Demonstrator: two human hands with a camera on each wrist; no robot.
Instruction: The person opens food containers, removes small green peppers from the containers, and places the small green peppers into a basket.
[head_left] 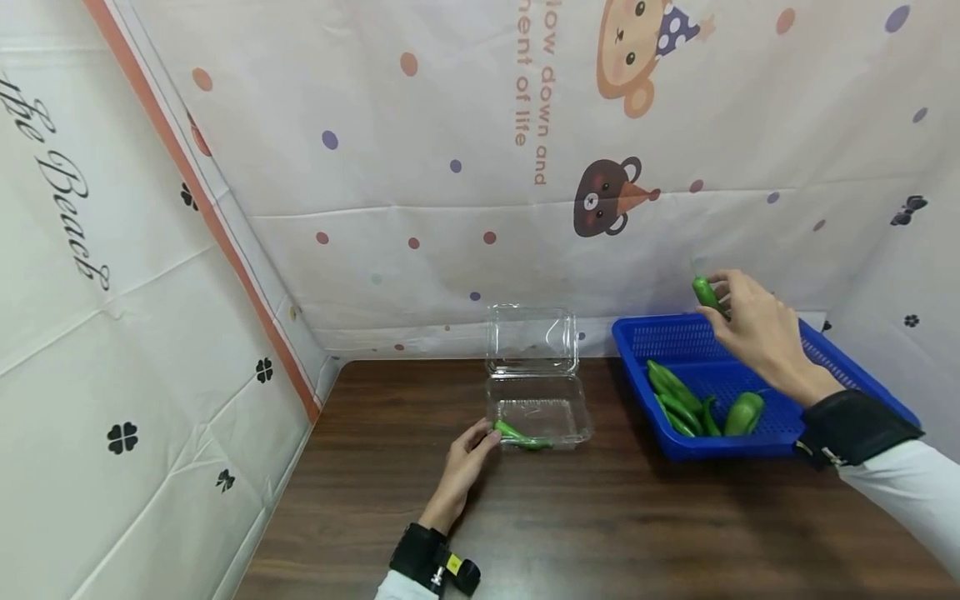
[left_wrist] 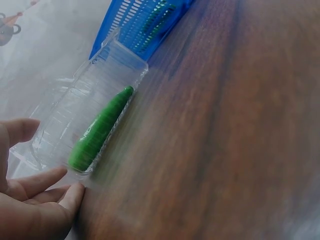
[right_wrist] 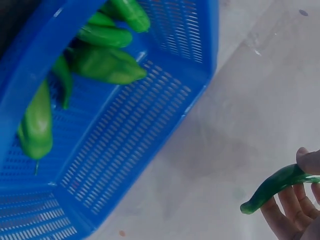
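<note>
- The small, curved green chilli pepper (head_left: pixel 706 293) in the right hand (head_left: pixel 753 333) is glossy and slim, with a blunt rounded tip; in the right wrist view it (right_wrist: pixel 274 186) bends gently and tapers to a darker end.
- It is held up in the air above the far end of the blue slotted plastic basket (head_left: pixel 780 433), well clear of the peppers in it.
- The right hand pinches the pepper between thumb and curled fingers (right_wrist: pixel 287 205), wrist raised, forearm reaching in from the right in a white sleeve with a black wrist strap.
- A second long green pepper (head_left: pixel 522 437) lies along the front wall inside the clear plastic hinged box (head_left: pixel 538 408), whose lid stands open behind it.
- The left hand (head_left: pixel 467 462) rests on the dark wooden tabletop (head_left: pixel 570 525) at the box's near left corner, fingers relaxed and nearly straight, fingertips touching the box; it grips nothing.
- Several more green peppers (head_left: pixel 678 400) lie in a heap at the near end of the basket.
</note>
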